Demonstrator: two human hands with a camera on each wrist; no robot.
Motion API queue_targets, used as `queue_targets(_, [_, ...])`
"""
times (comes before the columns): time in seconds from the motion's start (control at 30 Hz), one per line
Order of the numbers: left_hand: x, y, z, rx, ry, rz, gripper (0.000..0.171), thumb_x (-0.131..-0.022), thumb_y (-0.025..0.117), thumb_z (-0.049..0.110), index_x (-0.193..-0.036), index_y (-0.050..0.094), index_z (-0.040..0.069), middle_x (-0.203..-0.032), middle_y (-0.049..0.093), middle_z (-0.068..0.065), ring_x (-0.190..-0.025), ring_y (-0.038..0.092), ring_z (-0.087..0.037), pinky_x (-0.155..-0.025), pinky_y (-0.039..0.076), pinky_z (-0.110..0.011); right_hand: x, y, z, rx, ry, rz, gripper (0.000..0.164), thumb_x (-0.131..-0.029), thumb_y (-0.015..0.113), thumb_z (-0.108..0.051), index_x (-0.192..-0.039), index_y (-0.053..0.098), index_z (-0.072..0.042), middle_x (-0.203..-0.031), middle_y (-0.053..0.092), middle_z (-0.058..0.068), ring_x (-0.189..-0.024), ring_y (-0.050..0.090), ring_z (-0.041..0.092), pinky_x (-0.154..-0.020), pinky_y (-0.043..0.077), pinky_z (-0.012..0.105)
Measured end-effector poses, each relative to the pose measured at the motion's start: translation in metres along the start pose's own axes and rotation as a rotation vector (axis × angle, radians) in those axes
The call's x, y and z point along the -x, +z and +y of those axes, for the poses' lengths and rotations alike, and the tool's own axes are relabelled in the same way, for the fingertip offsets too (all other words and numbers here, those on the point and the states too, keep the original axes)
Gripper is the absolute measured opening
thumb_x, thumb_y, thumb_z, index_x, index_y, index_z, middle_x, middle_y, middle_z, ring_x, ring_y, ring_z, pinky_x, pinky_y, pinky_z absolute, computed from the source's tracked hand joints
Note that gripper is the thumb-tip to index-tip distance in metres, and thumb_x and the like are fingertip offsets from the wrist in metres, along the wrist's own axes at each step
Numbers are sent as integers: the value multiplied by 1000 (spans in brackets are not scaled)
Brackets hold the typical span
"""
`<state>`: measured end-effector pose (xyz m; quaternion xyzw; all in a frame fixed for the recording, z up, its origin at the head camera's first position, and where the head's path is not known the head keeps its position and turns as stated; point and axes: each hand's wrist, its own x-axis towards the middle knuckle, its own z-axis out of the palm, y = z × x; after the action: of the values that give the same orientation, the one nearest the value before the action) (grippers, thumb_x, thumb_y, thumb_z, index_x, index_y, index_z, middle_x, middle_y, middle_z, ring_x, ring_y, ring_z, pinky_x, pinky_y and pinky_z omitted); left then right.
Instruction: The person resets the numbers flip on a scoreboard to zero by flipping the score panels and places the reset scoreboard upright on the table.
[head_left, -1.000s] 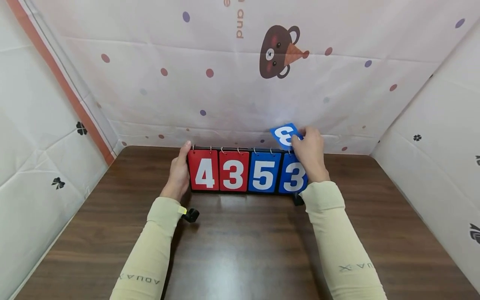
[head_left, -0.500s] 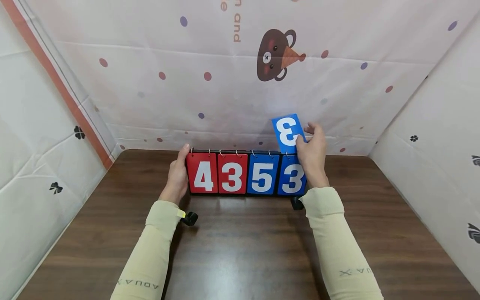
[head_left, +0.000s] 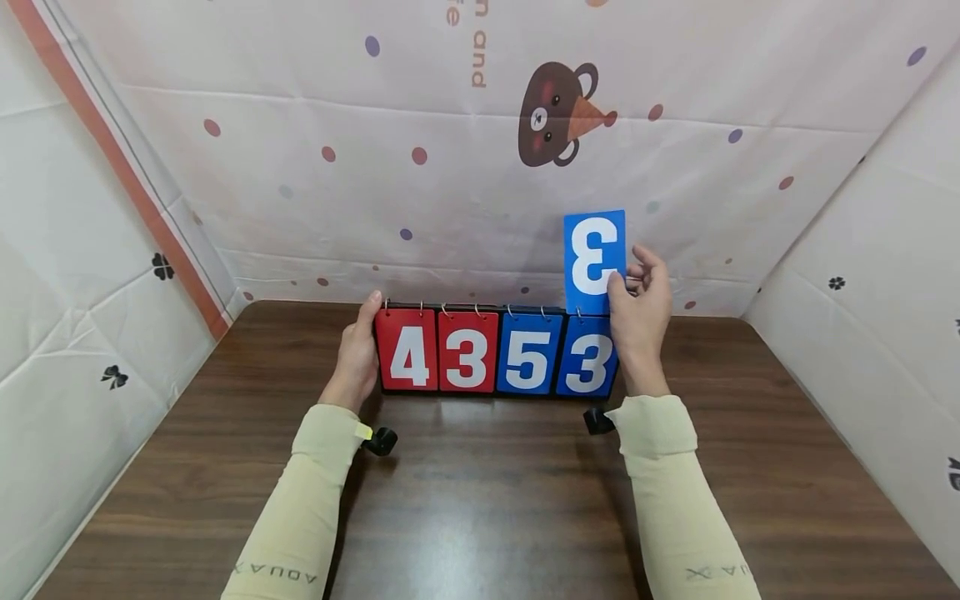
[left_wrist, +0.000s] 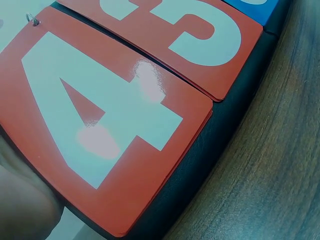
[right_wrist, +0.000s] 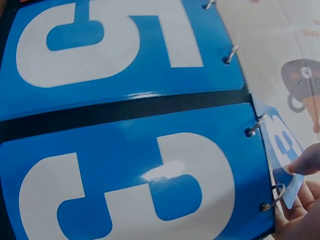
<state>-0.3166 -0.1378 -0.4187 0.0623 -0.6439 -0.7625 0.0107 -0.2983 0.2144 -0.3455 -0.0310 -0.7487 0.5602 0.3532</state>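
Note:
A flip scoreboard (head_left: 497,354) stands at the back of the table, its ringed cards reading red 4 and 3, then blue 5 and 3. My left hand (head_left: 357,358) grips its left end, thumb at the top corner and the other fingers hidden behind. In the left wrist view, part of that hand lies against the edge beside the red 4 card (left_wrist: 150,195). With thumb in front and fingers behind, my right hand (head_left: 642,321) pinches a blue number card (head_left: 595,258) showing an upside-down 3, raised above the rings. Another blue 3 card (right_wrist: 125,165) hangs below it.
The brown wooden table (head_left: 457,500) extends in front of the scoreboard. A pale printed cloth (head_left: 315,200) with dots and a bear rises right behind it, and side cloths flank the table. Black wrist cameras (head_left: 381,441) hang near both cuffs.
The raised blue card has swung from tilted to nearly upright above the rings. My right hand has moved slightly right and down with it. My left hand keeps its hold.

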Motion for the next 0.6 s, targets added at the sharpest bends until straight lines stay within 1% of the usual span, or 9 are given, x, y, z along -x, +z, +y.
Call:
queue_targets(0.17, [0,-1,0,1,-4,5,68,-78,55,75,-110,55,16,-116,50,-1,-112,44,-17,-96,36,-37,10,-5,-23,-33,-20,7,39,-95,56,-9,-134,51,-6,-113,58,15,-92,53,15,-83,49,19])
queue_targets(0.27, [0,0,0,4,0,2,67,-79,55,75,-110,55,15,-116,50,-2,-112,44,-17,-96,36,-37,15,-9,-34,-49,-24,10,37,-94,57,-8,-131,53,-4,-110,58,14,-90,54,15,-80,49,18])
queue_targets(0.33, [0,0,0,9,4,-1,67,-79,55,74,-110,56,15,-116,50,-2,-112,44,-17,-96,36,-37,14,-10,-34,-76,-17,15,35,-93,58,-8,-128,55,-5,-107,58,12,-89,54,14,-79,48,17])
queue_targets(0.4, [0,0,0,9,7,-4,67,-79,55,74,-111,55,16,-116,50,-1,-112,44,-17,-96,36,-37,13,-11,-29,-89,-16,21,35,-93,60,-9,-127,57,-7,-105,58,9,-88,55,14,-77,48,17])
queue_targets(0.6, [1,0,1,15,6,-15,64,-80,55,73,-110,55,16,-116,50,-1,-113,44,-16,-97,36,-38,9,-14,-17,-119,-17,28,30,-93,61,-13,-122,61,-9,-102,59,5,-89,54,16,-79,46,21])
